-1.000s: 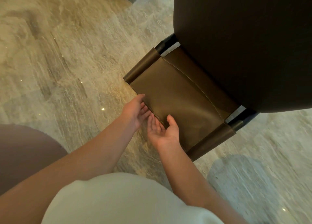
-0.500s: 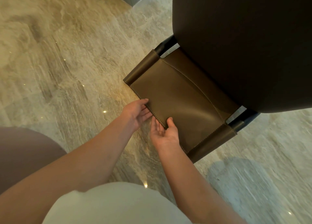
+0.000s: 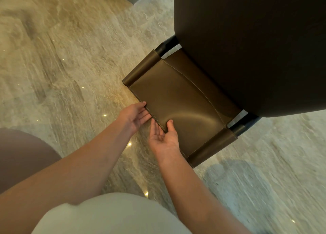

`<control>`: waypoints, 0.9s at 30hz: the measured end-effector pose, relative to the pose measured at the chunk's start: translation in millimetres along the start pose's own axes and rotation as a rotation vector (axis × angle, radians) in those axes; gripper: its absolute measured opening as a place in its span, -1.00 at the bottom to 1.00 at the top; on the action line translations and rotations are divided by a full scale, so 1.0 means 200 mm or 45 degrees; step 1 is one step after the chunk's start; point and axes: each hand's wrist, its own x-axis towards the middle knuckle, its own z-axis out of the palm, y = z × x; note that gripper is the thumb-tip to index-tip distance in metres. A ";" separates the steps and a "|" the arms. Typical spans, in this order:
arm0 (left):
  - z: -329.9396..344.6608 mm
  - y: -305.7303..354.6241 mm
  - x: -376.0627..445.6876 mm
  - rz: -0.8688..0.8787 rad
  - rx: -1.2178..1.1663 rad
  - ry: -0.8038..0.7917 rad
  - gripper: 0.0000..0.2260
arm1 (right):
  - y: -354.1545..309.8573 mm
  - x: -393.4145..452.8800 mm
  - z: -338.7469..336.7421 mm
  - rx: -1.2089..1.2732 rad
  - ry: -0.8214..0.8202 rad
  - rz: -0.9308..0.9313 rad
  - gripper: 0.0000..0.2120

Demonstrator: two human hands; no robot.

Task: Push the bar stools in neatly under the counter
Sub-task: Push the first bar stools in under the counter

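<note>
Both of my hands hold the near edge of the bar stool's brown leather back (image 3: 178,106): left hand (image 3: 135,116) and right hand (image 3: 163,139) pinch it, thumbs on top, fingers beneath. Beyond, the stool sits under the dark counter (image 3: 255,45).

- The left hand (image 3: 135,116) has slid up the near edge of the brown leather stool backrest (image 3: 178,103); its thumb now hooks over the stitched edge.
- The right hand (image 3: 163,139) has closed in from below, thumb pressed onto the leather face, fingers tucked behind the edge, where a second ago it lay palm-up.
</note>
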 end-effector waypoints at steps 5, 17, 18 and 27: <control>0.02 -0.02 -0.05 -0.032 0.027 -0.031 -0.93 | -0.03 -0.04 -0.03 0.031 0.025 -0.009 -0.73; 0.12 0.03 -0.35 -0.083 0.019 -0.066 -0.90 | -0.09 -0.34 0.00 0.066 -0.021 -0.002 -0.77; 0.13 0.04 -0.40 -0.082 0.023 -0.066 -0.90 | -0.09 -0.38 0.00 0.065 -0.024 -0.004 -0.77; 0.26 0.15 -0.86 -0.135 0.033 -0.066 -0.88 | -0.13 -0.87 0.04 0.123 -0.026 -0.036 -0.75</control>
